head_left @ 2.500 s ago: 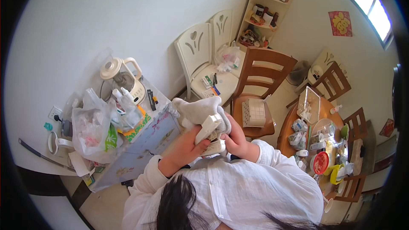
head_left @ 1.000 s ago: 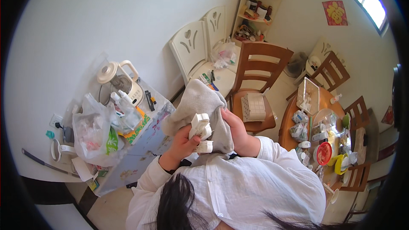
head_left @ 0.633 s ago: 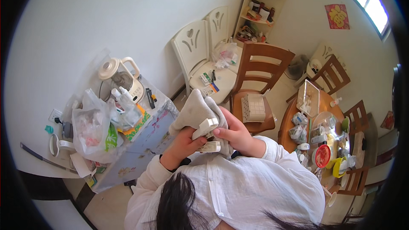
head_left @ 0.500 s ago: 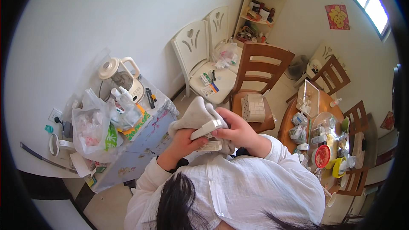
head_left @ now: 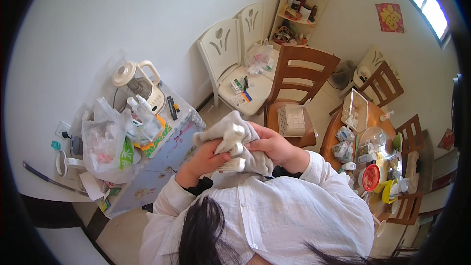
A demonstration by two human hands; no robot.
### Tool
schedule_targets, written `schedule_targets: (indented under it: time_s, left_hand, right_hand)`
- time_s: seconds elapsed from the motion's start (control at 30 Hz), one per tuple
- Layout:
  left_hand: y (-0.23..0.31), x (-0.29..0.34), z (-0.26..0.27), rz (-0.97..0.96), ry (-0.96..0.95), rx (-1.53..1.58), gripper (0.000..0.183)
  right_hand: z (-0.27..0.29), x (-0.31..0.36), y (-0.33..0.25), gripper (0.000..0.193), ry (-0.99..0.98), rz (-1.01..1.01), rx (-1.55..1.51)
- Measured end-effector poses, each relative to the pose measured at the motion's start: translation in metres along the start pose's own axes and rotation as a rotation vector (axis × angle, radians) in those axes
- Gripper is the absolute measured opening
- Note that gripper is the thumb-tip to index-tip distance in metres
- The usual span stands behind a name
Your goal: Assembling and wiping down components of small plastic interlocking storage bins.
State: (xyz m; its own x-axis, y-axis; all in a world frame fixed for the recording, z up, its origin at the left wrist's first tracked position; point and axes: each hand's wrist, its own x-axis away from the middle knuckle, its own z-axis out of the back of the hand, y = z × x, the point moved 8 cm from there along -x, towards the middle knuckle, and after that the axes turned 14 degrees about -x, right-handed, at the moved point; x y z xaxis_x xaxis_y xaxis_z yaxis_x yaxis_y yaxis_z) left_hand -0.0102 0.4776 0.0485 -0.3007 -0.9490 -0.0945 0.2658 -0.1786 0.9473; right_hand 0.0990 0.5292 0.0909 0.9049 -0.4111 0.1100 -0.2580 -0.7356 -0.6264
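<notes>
In front of my chest, my left hand (head_left: 203,159) grips a white plastic object (head_left: 232,141) with its thumb laid along the near side. Motion blurs the object, so its kind cannot be made out. A second white part (head_left: 232,165) shows just below; whether the two are joined I cannot tell. My right hand (head_left: 274,145) is closed on a light grey cloth (head_left: 257,161), which bunches behind and around the white object. The cloth's far fold rises above both hands, and the left fingers are partly hidden under it.
To the left, a low cabinet (head_left: 164,159) bears a blender-like appliance (head_left: 140,86), a plastic bag (head_left: 103,142) and bottles. White chairs (head_left: 221,49) and a brown chair (head_left: 299,88) with a white basket (head_left: 293,120) stand ahead. A cluttered wooden table (head_left: 331,132) is on the right.
The white object has turned from slanting to more upright and blurred. My right hand has shifted slightly with the cloth, which now covers more around the object's right side.
</notes>
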Motion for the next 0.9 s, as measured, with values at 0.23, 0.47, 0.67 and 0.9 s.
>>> schedule_targets:
  time_s: [0.23,0.47,0.67,0.9]
  left_hand:
    - [-0.015,0.002,0.004,-0.084,0.178,0.291,0.053]
    - [-0.009,0.007,0.002,-0.049,0.214,0.458,0.051]
    - [0.012,0.001,0.011,-0.099,0.293,0.141,0.047]
    - [0.016,-0.002,0.014,-0.097,0.335,-0.019,0.04]
  right_hand:
    - [0.01,0.001,0.004,0.056,0.065,0.128,-0.169]
    - [-0.028,0.023,-0.055,0.024,0.297,0.712,1.484]
    - [-0.036,0.027,-0.05,0.019,0.093,0.745,1.245]
    - [-0.023,0.012,-0.045,0.011,0.148,0.506,0.964]
